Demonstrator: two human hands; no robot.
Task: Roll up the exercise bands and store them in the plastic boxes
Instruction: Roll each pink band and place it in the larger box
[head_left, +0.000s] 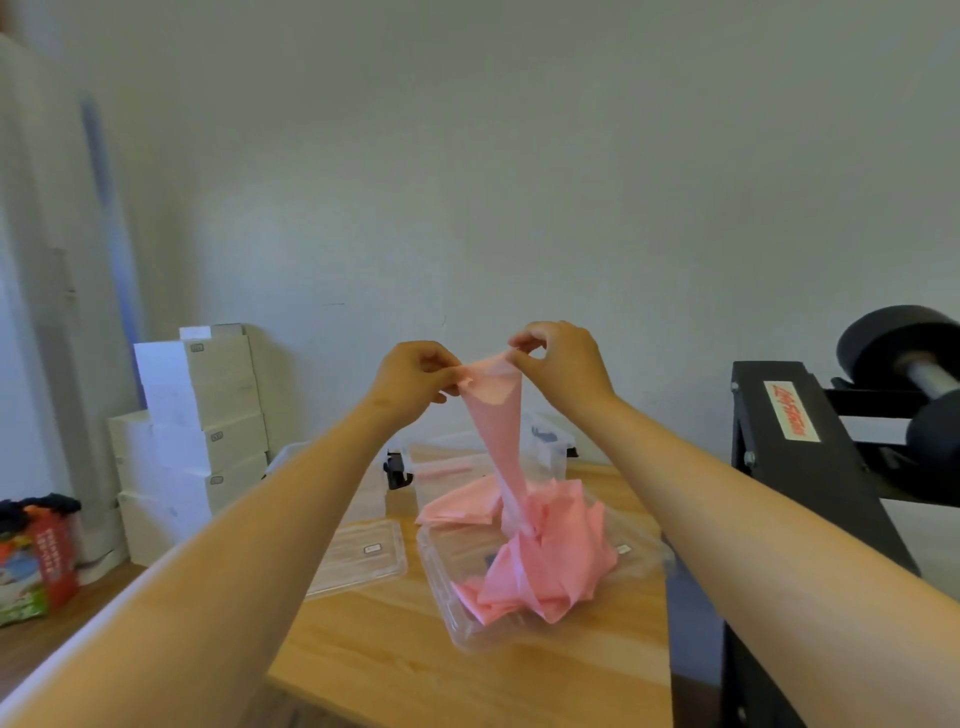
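1. Pink exercise band (493, 426) hangs in the air from its top end. The rest of it lies in a messy heap on a flat clear lid (447, 587) on the wooden counter (415, 670).
2. Both hands hold the top end. The left hand (413, 382) pinches one corner with thumb and fingers. The right hand (563, 364) pinches the other corner. The hands are near each other, and the band's edge is spread between them.
3. Both arms reach out in front and up. The right hand is a little higher than the left. The fingers of each hand point in toward the band.
4. The step in hand looks like finding the end and making it flat, so a roll can start. I think no roll is made in this band yet.
5. Next, the fingers need to fold the end over and turn it tight, bit by bit, while the long part comes up out of the heap. The band looks thin and floppy, so it may twist or slip.
6. Clear plastic boxes (553, 460) with black clips stand at the back of the counter, behind the heap. The roll should go in one of them. A second lid (358, 558) lies to the left of the heap.
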